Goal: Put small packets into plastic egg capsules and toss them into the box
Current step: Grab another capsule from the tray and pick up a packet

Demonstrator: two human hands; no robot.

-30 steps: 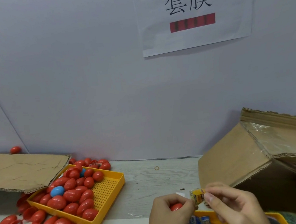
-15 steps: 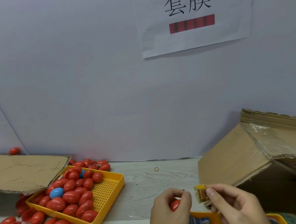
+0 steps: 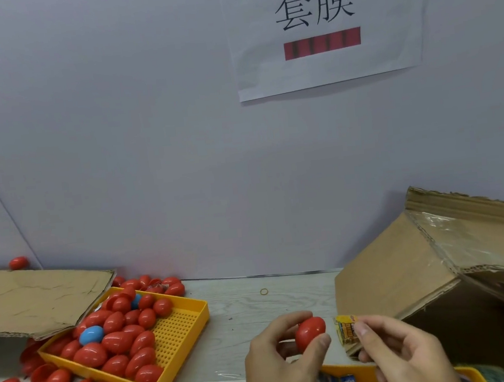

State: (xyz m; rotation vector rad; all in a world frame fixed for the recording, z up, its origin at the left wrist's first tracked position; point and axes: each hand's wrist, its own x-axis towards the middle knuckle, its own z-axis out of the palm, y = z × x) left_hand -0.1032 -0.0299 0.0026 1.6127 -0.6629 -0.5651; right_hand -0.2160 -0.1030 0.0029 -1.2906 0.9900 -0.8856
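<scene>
My left hand (image 3: pixel 279 363) holds a red egg capsule (image 3: pixel 310 333) between thumb and fingertips, low in the middle of the head view. Just to its right, my right hand (image 3: pixel 404 351) pinches a small yellow packet (image 3: pixel 346 329), which stands a little apart from the capsule. Whether the capsule is open or closed cannot be told. A large cardboard box (image 3: pixel 406 274) lies tipped at the right, its dark opening facing me.
A yellow perforated tray (image 3: pixel 180 327) at the left holds several red capsules and a blue one (image 3: pixel 91 335). More red capsules lie loose around it. A cardboard flap (image 3: pixel 33 298) overhangs the far left. A second yellow tray (image 3: pixel 348 369) with packets sits under my hands.
My left hand has turned the red capsule up into plain sight and raised it slightly. The packet in my right hand has drawn a little away from the capsule.
</scene>
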